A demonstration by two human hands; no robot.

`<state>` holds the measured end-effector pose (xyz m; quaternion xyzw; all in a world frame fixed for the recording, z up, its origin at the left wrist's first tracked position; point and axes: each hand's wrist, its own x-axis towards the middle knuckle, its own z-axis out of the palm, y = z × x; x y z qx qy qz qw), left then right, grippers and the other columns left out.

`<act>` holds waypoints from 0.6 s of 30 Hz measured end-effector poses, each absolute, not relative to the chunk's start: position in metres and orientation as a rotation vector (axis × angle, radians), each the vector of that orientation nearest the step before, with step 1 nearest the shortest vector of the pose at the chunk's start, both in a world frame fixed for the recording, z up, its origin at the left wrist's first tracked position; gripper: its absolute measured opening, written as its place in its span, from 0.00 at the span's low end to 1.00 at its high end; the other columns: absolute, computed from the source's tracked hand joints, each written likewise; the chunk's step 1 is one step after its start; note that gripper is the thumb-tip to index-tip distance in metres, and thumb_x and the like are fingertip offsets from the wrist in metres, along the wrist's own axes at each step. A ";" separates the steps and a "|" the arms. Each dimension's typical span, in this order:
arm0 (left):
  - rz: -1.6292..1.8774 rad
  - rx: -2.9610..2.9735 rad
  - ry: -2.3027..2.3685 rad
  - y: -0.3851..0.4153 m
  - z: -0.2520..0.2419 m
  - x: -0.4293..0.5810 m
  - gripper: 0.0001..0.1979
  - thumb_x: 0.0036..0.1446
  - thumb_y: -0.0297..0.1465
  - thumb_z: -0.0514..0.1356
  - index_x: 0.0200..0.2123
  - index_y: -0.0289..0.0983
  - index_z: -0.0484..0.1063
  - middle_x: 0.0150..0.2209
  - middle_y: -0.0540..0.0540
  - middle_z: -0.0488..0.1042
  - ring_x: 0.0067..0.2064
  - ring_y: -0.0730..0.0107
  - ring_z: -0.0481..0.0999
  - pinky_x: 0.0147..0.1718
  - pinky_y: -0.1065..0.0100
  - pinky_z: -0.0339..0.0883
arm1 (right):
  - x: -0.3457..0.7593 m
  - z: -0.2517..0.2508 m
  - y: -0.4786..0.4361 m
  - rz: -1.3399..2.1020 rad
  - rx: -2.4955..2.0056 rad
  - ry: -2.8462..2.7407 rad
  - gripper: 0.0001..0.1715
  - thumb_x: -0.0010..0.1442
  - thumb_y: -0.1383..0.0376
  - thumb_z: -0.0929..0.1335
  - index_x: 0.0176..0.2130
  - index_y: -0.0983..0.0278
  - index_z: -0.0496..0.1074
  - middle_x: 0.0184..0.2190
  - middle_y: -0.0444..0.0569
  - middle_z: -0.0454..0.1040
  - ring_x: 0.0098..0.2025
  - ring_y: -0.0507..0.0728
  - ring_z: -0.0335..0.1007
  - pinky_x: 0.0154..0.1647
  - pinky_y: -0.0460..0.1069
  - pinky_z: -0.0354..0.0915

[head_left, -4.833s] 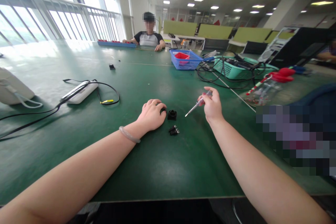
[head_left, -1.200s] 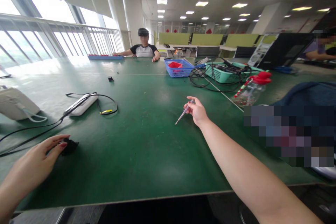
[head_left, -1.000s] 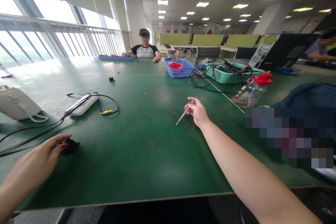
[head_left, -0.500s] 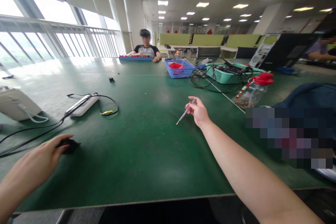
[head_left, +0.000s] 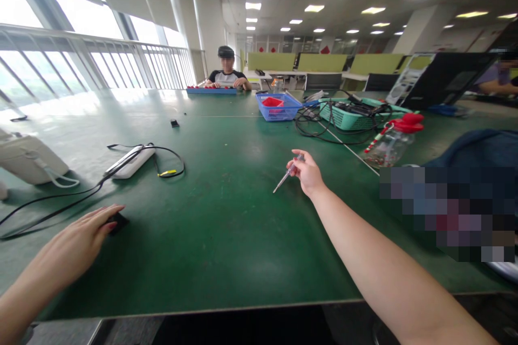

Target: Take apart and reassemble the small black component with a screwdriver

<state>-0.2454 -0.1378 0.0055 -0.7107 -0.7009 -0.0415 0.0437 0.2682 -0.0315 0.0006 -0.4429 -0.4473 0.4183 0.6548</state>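
Pinched in right hand (head_left: 308, 173): screwdriver (head_left: 285, 176), tip angled down-left over green table (head_left: 226, 215). Left hand (head_left: 79, 237) flat, fingers spread, covering small black part (head_left: 118, 222) near left edge. Power strip (head_left: 129, 160) just beyond; water bottle (head_left: 388, 143) to the right.

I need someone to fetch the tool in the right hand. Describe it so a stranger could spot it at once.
Start at the big green table and find the right hand raised over its middle. Pinched in the fingers is a screwdriver, its tip slanting down to the left. It is thin, with a clear handle and a bare metal shaft, unlike the fat red-capped bottle further right.
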 end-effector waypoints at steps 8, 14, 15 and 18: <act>-0.094 -2.073 -2.117 -0.138 -0.020 -0.281 0.35 0.59 0.47 0.41 0.60 0.30 0.63 0.61 0.33 0.64 0.59 0.48 0.67 0.59 0.55 0.57 | 0.269 0.000 -0.030 0.953 -0.999 -1.018 0.21 0.48 0.63 0.67 0.44 0.62 0.64 0.21 0.40 0.72 0.20 0.50 0.62 0.22 0.46 0.57; -0.116 -1.922 -2.159 -0.139 -0.031 -0.295 0.29 0.60 0.43 0.43 0.56 0.37 0.68 0.57 0.39 0.70 0.52 0.49 0.73 0.50 0.55 0.66 | 0.269 0.000 -0.029 0.952 -0.997 -1.019 0.22 0.48 0.62 0.68 0.44 0.61 0.64 0.21 0.40 0.71 0.20 0.50 0.62 0.22 0.46 0.57; -0.095 -1.849 -2.191 -0.138 -0.032 -0.297 0.29 0.59 0.44 0.43 0.57 0.37 0.68 0.58 0.39 0.68 0.51 0.47 0.74 0.49 0.54 0.66 | 0.269 0.000 -0.030 0.951 -0.995 -1.016 0.22 0.48 0.62 0.68 0.44 0.61 0.64 0.21 0.40 0.71 0.20 0.50 0.62 0.22 0.46 0.57; -0.026 -1.736 -2.321 -0.135 -0.039 -0.303 0.30 0.59 0.45 0.41 0.58 0.39 0.67 0.60 0.39 0.66 0.50 0.48 0.75 0.45 0.55 0.68 | 0.269 0.000 -0.030 0.948 -0.992 -1.005 0.22 0.47 0.62 0.68 0.44 0.62 0.64 0.21 0.40 0.72 0.20 0.50 0.62 0.22 0.46 0.57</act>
